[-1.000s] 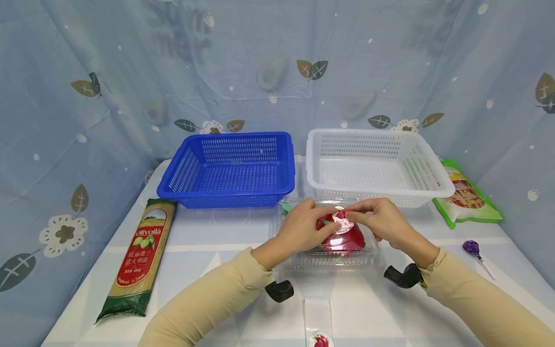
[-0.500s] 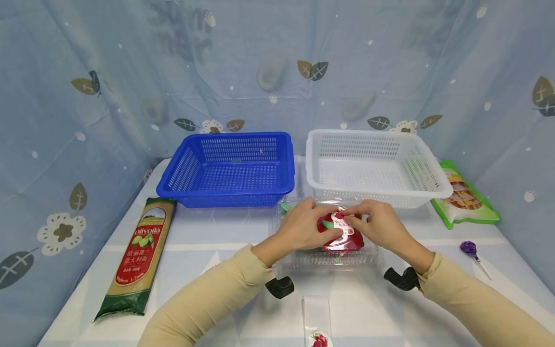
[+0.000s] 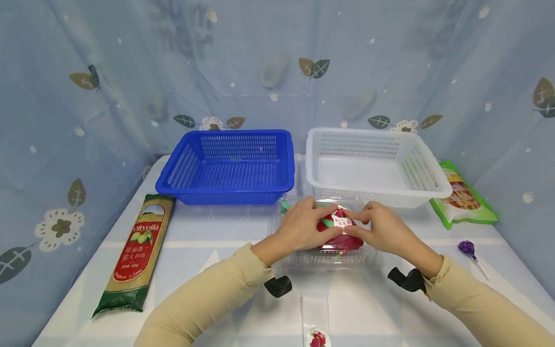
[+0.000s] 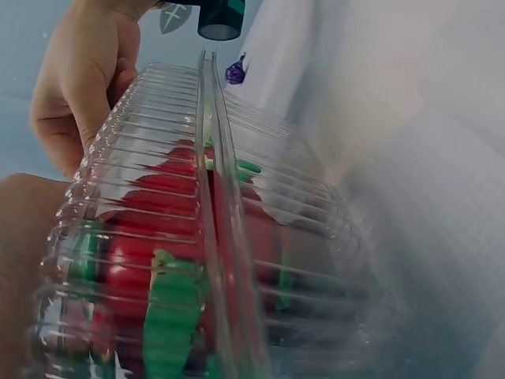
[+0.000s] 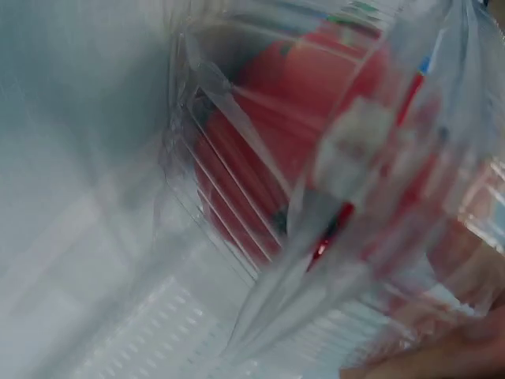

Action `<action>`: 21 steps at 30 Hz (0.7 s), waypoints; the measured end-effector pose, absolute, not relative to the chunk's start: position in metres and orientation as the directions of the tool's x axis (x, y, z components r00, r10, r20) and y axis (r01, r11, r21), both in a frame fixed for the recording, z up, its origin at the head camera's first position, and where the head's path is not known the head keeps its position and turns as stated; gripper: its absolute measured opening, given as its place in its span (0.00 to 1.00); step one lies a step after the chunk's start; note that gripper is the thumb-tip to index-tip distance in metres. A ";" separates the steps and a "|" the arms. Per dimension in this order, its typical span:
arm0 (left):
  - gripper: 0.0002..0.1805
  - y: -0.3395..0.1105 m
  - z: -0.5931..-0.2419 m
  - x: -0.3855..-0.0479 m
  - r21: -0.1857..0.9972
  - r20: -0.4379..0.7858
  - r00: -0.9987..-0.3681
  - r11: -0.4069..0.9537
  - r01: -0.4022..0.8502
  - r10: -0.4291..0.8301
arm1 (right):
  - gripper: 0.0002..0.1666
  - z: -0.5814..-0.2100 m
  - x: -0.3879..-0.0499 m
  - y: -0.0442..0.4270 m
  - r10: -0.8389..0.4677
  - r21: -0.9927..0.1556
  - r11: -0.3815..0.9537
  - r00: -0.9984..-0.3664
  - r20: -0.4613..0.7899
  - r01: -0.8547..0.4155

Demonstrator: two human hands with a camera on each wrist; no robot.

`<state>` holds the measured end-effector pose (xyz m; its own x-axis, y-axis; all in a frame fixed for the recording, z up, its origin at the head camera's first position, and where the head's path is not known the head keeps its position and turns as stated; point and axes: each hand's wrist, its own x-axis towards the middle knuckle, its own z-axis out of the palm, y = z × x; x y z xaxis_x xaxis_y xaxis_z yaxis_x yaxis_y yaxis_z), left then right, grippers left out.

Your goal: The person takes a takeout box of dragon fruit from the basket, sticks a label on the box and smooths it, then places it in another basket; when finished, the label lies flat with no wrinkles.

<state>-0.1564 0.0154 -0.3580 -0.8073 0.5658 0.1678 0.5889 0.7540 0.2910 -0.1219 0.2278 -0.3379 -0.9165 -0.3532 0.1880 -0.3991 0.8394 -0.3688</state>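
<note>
A clear plastic clamshell box stands in front of the baskets, holding a red dragon fruit with green leaf tips; its ribbed wall also shows in both wrist views. On the lid lies a white sticker with a dragon fruit picture and red writing. My left hand arches over the left part of the lid, thumb and index fingertips touching the sticker's left side. From the right, the index finger and thumb of my right hand press on the sticker's right side. The left hand's other fingers are mostly hidden.
Behind the box stand a blue basket and a white basket. A spaghetti pack lies at the left. A green snack bag and a purple lollipop lie right. A sticker strip lies at the front edge.
The sticker's white part, earlier tilted under the fingers, now lies flatter on the lid. My right thumb has moved down along its right edge; the left hand has barely moved.
</note>
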 end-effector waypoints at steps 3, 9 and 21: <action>0.29 0.015 -0.359 -0.158 0.287 0.188 -0.796 0.742 0.605 0.576 | 0.27 -0.337 -0.122 0.228 -0.329 -0.363 0.852 -0.925 0.192 -0.379; 0.27 0.014 -0.362 -0.157 0.310 0.227 -0.779 0.715 0.627 0.585 | 0.23 -0.341 -0.122 0.230 -0.345 -0.362 0.838 -0.910 0.231 -0.410; 0.24 0.013 -0.364 -0.157 0.326 0.238 -0.777 0.705 0.629 0.583 | 0.32 -0.345 -0.118 0.223 -0.248 -0.440 0.843 -0.949 0.196 -0.311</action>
